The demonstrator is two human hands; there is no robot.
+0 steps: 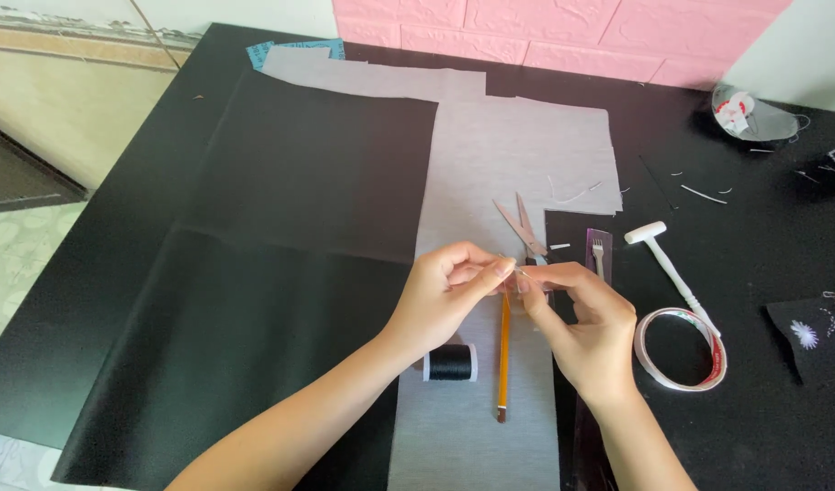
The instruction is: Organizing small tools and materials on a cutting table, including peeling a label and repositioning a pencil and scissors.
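Needle (pixel 520 271), barely visible, lies roughly left-right, pinched between left hand (pixel 447 293) and right hand (pixel 586 320) fingertips.

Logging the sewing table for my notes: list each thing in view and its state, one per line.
left hand: fingertips pinched, meeting the right
right hand: fingertips pinched
scissors: blades open, lying flat
pencil: lying on grey fabric
thread spool: on its side
tape roll: lying flat
black fabric: spread out
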